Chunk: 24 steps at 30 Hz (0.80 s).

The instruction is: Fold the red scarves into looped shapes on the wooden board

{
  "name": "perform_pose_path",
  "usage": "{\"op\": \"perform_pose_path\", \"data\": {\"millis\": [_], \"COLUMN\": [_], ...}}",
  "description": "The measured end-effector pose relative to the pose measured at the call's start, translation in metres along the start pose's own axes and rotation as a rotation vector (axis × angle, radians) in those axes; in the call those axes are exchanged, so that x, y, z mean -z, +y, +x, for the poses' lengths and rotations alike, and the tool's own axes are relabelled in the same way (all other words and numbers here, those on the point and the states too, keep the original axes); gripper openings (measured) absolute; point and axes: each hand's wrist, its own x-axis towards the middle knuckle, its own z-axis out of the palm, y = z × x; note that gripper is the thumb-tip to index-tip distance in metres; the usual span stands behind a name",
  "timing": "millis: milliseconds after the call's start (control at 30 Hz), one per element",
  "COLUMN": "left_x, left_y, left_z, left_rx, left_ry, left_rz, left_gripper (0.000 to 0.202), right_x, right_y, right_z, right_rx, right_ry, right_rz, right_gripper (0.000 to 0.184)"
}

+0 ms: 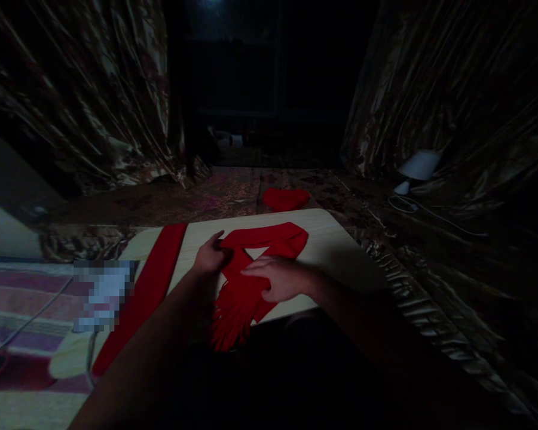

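A red scarf (269,236) lies looped on a pale wooden-topped table, with its ends crossing near the front. Its fringe (233,316) spreads over the table's front edge. My left hand (211,255) is at the loop's left corner, thumb raised and fingers partly hidden behind the cloth; it appears to grip the scarf there. Over the crossing lies my right hand (284,278), fingers stretched out to the left across the fabric and thumb apart below them. Left of my left hand, a flat red strip of cloth (161,269) runs from the table's back edge toward the front left.
The small table (332,251) stands before a ledge with patterned cloth (224,191). A red cushion-like item (287,198) rests behind it. A white lamp (419,167) with its cord is at right. Striped bedding (22,310) lies left, beside a blurred-out item (105,295). Dark curtains (130,89) hang behind.
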Motion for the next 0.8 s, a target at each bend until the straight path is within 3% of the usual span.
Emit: {"op": "perform_pose_path", "data": {"millis": [133, 267, 333, 433, 533, 600, 700, 800], "left_x": [0.003, 0.002, 0.002, 0.003, 0.003, 0.003, 0.002, 0.000], "left_y": [-0.003, -0.001, 0.000, -0.001, -0.002, -0.001, 0.005, 0.015], "left_z": [-0.001, -0.003, -0.004, -0.005, -0.006, -0.006, -0.005, -0.012], "left_rx": [-0.015, -0.035, -0.040, -0.071, -0.087, -0.069, -0.025, 0.057], "left_ry": [-0.018, 0.000, -0.011, -0.021, -0.023, -0.034, -0.033, 0.097], "left_rz": [-0.080, -0.072, -0.065, 0.003, 0.031, 0.007, -0.039, -0.149], "left_gripper": [0.085, 0.084, 0.084, 0.083, 0.080, 0.079, 0.079, 0.079], "right_x": [-0.014, -0.031, -0.040, -0.052, -0.058, -0.059, -0.061, -0.069], "right_y": [-0.027, -0.031, -0.026, -0.007, 0.025, 0.045, 0.065, 0.071], "right_z": [0.001, 0.009, 0.014, 0.023, 0.029, 0.029, 0.027, 0.026], "right_rx": [0.042, -0.029, -0.075, -0.303, -0.624, -0.744, -0.798, -0.786], "right_ry": [-0.089, 0.018, 0.101, 0.350, 0.810, 1.028, 1.131, 1.183], "right_rz": [-0.082, -0.095, 0.003, 0.429, 1.084, 1.434, 1.659, 1.625], "right_gripper": [0.085, 0.078, 0.068, 0.048, 0.032, 0.029, 0.029, 0.031]}}
